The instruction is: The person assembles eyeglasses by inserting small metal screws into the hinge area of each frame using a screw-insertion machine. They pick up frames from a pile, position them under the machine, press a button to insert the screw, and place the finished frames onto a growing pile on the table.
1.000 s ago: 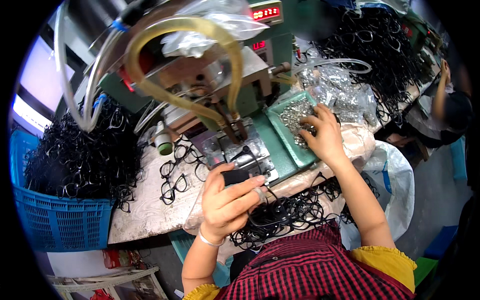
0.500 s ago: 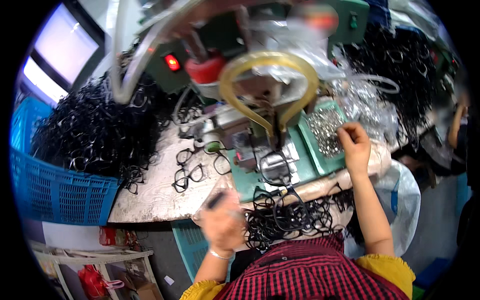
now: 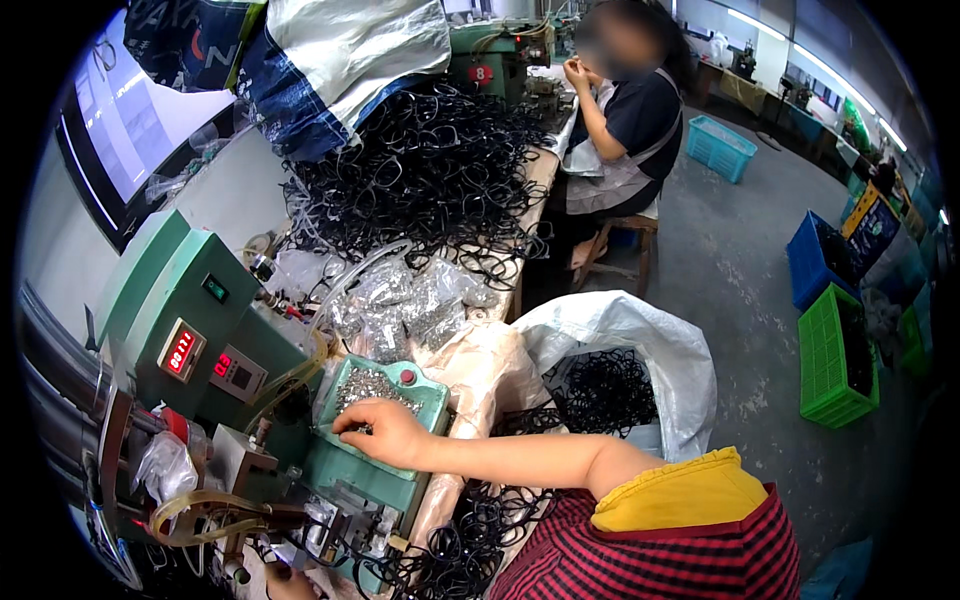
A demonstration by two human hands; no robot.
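Note:
My right hand (image 3: 385,432) is at the near edge of a green tray (image 3: 432,398) full of small shiny metal pieces (image 3: 372,385). Its fingers are curled together, and whatever they hold is hidden. My left hand (image 3: 288,582) shows only in part at the bottom edge, close to a green machine (image 3: 165,300) with red-lit displays; its fingers cannot be made out. Black eyeglass frames (image 3: 455,555) lie heaped in front of me, below the tray.
Beyond the tray lie clear bags of metal pieces (image 3: 405,305) and a big heap of black frames (image 3: 410,180). A white sack (image 3: 690,370) holds more frames to the right. A co-worker (image 3: 630,150) sits farther off. Green (image 3: 835,385) and blue (image 3: 805,265) crates stand on the floor.
My view has swung to the right, bringing the co-worker and floor crates into sight. My right hand is still at the metal pieces; my left hand has nearly left the picture.

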